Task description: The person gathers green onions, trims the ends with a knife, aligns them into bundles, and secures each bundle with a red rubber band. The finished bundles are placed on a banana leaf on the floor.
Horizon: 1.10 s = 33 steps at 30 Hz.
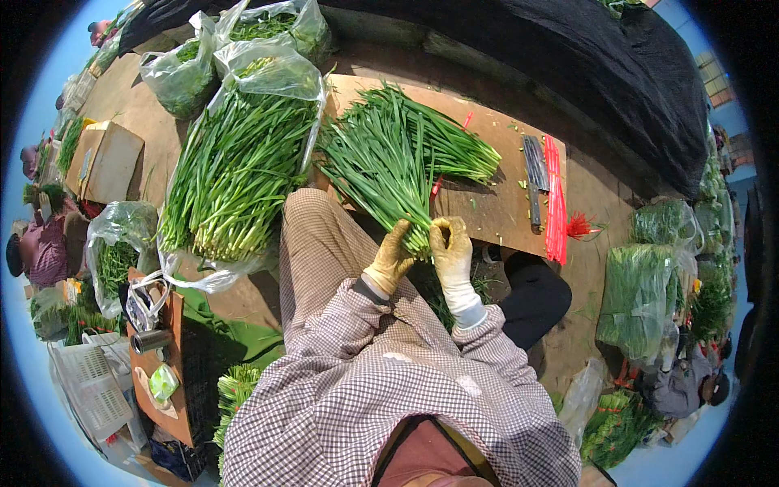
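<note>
A loose bunch of garlic chives (pixel 383 164) slants over the near edge of a low wooden board (pixel 481 213), leaves pointing away from me. My left hand (pixel 389 259), in a yellow-stained glove, grips it near the pale stem ends. The thumb and fingertips of my gloved right hand (pixel 451 249) pinch at the right side of the stems. Behind lies another chive bunch (pixel 465 146) on the board, a red strip (pixel 467 120) showing beside it. Farther right on the board are dark-bladed knives (pixel 534 182) and a bundle of red ties (pixel 555 201).
An open plastic bag heaped with chives (pixel 243 176) stands left of my knee. More bagged greens (pixel 188 85) sit behind it. Black cloth (pixel 548 67) drapes the far side. Wrapped greens (pixel 636 292) stand right; a crate (pixel 94 389) lies left. Other people (pixel 48 249) sit at the edges.
</note>
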Motion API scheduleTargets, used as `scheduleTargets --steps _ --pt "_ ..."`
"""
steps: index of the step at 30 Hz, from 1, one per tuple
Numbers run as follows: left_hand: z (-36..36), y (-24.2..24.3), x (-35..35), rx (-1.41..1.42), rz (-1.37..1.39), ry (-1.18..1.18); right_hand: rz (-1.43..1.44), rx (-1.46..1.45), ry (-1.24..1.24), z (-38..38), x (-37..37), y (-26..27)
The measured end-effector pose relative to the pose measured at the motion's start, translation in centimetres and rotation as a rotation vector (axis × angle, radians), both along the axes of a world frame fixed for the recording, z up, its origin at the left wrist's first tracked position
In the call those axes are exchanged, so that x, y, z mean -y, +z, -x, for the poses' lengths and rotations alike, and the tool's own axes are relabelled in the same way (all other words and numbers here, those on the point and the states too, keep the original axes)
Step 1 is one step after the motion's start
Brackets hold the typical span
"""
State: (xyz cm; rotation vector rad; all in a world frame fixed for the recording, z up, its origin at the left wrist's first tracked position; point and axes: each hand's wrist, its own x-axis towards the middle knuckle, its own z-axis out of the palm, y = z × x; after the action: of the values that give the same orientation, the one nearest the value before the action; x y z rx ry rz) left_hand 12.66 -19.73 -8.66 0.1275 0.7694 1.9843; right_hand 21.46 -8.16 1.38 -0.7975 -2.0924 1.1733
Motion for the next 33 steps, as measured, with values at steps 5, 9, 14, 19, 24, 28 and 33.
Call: scheduleTargets --steps 5,9,14,19,24,28,33 --pt "-0.5 -1.5 -0.2 -0.617 -0.225 0.134 0.011 -0.143 -0.111 2.1 0.2 -2.0" --pt "-0.6 -0.9 -0.1 -0.597 -0.245 0.148 0.030 -0.103 -0.203 2.8 -0.1 -2.2" --pt "-1.0 -0.3 0.2 -0.724 -0.111 0.178 -0.478 0.192 -0.046 2.5 -0.5 -0.1" --pt "-0.1 0.1 -0.5 -0.744 0.009 0.221 -0.611 0.130 0.155 2.3 -0.1 1.9" --pt "-0.6 4.7 -0.5 0.225 0.003 0.085 -0.392 -0.216 0.355 0.6 2.0 4.5" --pt "0.2 5.6 -1.8 0.344 0.016 0.049 0.038 0.127 1.174 -1.0 2.9 6.7" --pt "0.8 1.5 -3.0 0.480 -0.117 -0.019 -0.278 0.334 0.255 1.8 1.1 5.0"
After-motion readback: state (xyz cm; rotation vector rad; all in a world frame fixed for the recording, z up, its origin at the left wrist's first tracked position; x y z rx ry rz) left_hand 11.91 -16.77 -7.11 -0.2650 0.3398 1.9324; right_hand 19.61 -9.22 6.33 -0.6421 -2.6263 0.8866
